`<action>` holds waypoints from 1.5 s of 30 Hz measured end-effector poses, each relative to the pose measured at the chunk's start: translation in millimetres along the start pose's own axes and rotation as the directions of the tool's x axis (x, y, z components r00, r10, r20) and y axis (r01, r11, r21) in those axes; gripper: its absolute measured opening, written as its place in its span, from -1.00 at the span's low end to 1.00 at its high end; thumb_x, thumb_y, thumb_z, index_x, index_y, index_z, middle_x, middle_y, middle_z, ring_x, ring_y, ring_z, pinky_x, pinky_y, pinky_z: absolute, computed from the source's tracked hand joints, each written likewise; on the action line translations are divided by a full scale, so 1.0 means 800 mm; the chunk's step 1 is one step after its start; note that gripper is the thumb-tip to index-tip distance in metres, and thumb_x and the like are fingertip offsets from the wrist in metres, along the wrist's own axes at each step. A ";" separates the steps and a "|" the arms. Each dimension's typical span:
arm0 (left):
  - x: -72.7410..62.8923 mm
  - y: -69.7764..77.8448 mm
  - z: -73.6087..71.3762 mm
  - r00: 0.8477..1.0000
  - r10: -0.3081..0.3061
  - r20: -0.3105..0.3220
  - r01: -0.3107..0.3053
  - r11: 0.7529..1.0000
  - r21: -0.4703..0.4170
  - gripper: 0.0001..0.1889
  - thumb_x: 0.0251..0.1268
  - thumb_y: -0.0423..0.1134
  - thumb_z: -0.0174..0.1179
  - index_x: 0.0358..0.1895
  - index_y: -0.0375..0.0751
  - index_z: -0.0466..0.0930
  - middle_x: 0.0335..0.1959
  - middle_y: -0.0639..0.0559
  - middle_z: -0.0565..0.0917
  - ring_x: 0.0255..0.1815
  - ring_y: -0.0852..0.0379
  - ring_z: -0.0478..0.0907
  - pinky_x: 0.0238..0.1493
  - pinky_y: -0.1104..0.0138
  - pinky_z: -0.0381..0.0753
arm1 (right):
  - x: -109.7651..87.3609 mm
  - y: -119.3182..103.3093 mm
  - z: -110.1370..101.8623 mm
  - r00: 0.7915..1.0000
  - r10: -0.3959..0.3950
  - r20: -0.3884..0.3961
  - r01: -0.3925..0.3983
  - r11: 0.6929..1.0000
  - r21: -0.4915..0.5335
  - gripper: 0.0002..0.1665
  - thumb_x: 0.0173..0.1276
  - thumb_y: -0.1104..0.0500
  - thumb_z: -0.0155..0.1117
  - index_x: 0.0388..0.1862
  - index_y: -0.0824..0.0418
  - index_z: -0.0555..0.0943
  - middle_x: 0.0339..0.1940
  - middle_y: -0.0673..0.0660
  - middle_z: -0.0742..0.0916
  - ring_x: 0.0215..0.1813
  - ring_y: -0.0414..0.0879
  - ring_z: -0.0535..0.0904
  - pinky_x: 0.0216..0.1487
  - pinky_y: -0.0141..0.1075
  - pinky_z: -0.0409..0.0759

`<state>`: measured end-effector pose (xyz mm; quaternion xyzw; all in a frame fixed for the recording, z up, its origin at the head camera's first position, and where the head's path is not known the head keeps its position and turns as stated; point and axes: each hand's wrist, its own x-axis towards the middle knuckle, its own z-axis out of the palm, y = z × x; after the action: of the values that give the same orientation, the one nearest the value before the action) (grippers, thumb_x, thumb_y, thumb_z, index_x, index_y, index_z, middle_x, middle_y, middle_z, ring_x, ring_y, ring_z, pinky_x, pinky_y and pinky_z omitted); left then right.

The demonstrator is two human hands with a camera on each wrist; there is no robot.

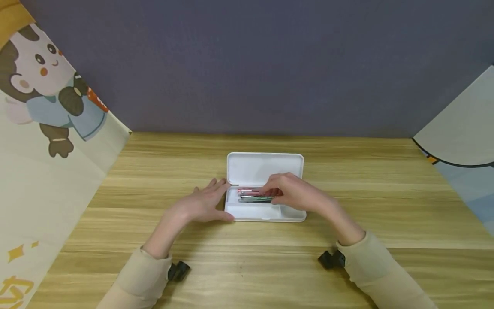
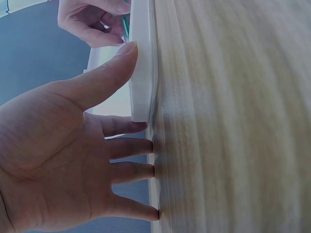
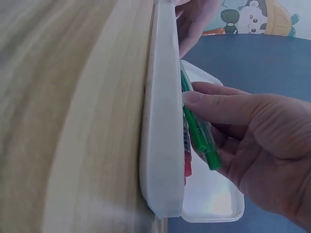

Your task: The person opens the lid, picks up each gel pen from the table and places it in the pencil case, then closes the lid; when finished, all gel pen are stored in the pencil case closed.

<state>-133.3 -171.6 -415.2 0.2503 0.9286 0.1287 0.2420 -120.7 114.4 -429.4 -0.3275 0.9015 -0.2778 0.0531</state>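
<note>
A white pencil case (image 1: 254,211) lies on the table with its lid (image 1: 262,165) folded back, away from the person. My right hand (image 1: 299,194) pinches a clear-and-green pen (image 3: 200,133) between thumb and fingers, over the case's rear compartment. A red-ended pen (image 3: 187,165) lies beside it inside the case, along with a dark pen partly hidden in the head view. At the case's left end, my left hand (image 1: 204,204) has its fingers spread and fairly straight. Its thumb rests on the near corner, while the other fingertips reach down to the tabletop in the left wrist view.
The wood-grain table (image 1: 247,266) extends around the case on all sides. A dark blue-grey panel (image 1: 247,64) rises behind it. Cartoon-printed walls (image 1: 38,171) stand left and right. Small black devices (image 1: 178,271) sit at both sleeve cuffs.
</note>
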 end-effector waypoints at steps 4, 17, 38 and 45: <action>0.000 -0.001 0.000 1.000 0.003 -0.002 -0.003 1.000 -0.001 0.06 0.28 0.24 0.33 0.69 -0.08 -0.06 0.73 -0.23 -0.11 0.75 -0.27 -0.21 0.61 -0.41 -0.14 | -0.001 0.001 -0.002 1.000 0.000 -0.019 0.000 1.000 -0.008 -0.63 0.23 0.33 0.52 0.03 0.12 0.79 -0.18 0.00 0.78 -0.23 -0.21 0.57 -0.21 -0.40 0.61; 0.003 0.004 0.000 1.000 0.003 -0.009 -0.003 1.000 -0.012 0.05 0.28 0.22 0.34 0.68 -0.07 -0.04 0.72 -0.25 -0.10 0.74 -0.29 -0.20 0.60 -0.42 -0.15 | -0.018 0.045 -0.042 0.794 0.126 -0.595 -0.100 0.992 0.076 -0.81 0.47 0.18 0.33 -0.10 0.25 0.79 -0.29 0.13 0.78 -0.36 -0.28 0.55 -0.36 -0.55 0.52; 0.027 0.029 -0.005 0.999 -0.022 -0.024 0.020 0.999 -0.049 0.06 0.29 0.23 0.34 0.69 -0.08 -0.06 0.73 -0.22 -0.11 0.75 -0.25 -0.22 0.61 -0.42 -0.18 | -0.015 0.123 -0.075 0.853 0.502 0.141 -0.434 0.535 0.724 0.07 0.58 -0.46 -0.35 0.49 0.48 0.21 0.10 0.38 0.67 -0.07 -0.09 0.75 0.03 -0.18 0.79; 0.027 0.031 -0.006 0.999 -0.028 -0.027 0.026 0.998 -0.056 0.06 0.29 0.23 0.34 0.69 -0.09 -0.05 0.73 -0.23 -0.12 0.75 -0.26 -0.22 0.61 -0.42 -0.18 | -0.010 0.125 -0.079 0.857 0.466 0.222 -0.462 0.501 0.732 -0.06 0.63 -0.38 -0.33 0.54 0.38 0.14 -0.04 0.09 0.70 -0.09 -0.14 0.74 -0.02 -0.26 0.76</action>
<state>-141.9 -139.6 -410.4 0.2291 0.9313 0.1545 0.2375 -187.7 212.1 -430.0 -0.0193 0.7517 -0.6073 0.2563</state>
